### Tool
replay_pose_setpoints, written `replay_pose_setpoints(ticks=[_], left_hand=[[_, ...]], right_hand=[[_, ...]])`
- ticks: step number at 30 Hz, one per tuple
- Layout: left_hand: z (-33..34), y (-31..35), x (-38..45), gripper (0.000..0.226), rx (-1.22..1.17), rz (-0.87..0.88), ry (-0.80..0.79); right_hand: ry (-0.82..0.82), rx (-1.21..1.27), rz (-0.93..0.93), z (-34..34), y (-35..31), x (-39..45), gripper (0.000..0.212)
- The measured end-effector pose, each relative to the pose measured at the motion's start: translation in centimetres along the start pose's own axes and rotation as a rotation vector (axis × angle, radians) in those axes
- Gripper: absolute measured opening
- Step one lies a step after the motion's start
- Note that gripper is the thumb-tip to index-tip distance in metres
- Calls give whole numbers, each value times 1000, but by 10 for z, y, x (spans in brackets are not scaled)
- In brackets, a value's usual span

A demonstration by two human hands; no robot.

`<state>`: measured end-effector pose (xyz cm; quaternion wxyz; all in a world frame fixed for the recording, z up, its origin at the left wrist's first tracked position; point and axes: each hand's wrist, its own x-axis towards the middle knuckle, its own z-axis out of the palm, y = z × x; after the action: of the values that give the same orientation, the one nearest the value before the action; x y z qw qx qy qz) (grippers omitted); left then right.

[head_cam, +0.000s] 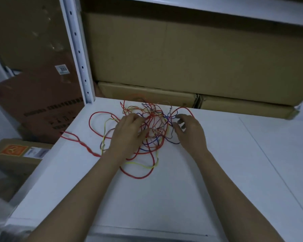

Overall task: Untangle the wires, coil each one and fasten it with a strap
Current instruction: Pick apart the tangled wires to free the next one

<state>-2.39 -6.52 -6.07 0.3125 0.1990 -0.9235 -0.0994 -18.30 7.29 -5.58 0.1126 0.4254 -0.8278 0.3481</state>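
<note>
- Your left hand (128,135) lies over the left side of the wire tangle (152,130), hiding strands; you can't tell whether its curled fingers (140,119) pinch any.
- The tangle sits on the white bench (164,198) between your hands: red, yellow, blue and orange wires looped together, uncoiled. One red strand (77,140) trails over the left edge.
- Your right hand (191,131) hovers at the tangle's right side, fingers loosely bent, holding nothing visible.
- Cardboard boxes (182,58) fill the shelf behind; a white upright (79,53) stands left.
</note>
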Motion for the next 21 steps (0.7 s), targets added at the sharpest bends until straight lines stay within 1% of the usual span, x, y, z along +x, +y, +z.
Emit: replay_pose_setpoints(ticks=[3, 5, 8, 10, 13, 15, 19, 21], left_hand=[[11, 11, 1, 33, 19, -88, 23], [18, 19, 1, 31, 41, -118, 26], [26, 26, 1, 31, 60, -131, 5], [29, 25, -1, 30, 63, -136, -10], [26, 15, -5, 32, 68, -157, -27], [21, 9, -4, 36, 51, -175, -28], [12, 4, 4, 51, -30, -207, -16], [8, 3, 7, 60, -101, -232, 29]], right_hand=[[-69, 2, -56, -3, 7, 9, 24], [-111, 38, -41, -6, 10, 13, 27], [-216, 92, -24, -3, 8, 14, 36], [-214, 118, -49, 4, 4, 12, 34], [-139, 236, -95, 15, -5, 8, 30], [-103, 305, -84, 20, -10, 9, 28], [-145, 325, -96, 23, -16, 11, 26], [-194, 302, -95, 23, -14, 14, 26]])
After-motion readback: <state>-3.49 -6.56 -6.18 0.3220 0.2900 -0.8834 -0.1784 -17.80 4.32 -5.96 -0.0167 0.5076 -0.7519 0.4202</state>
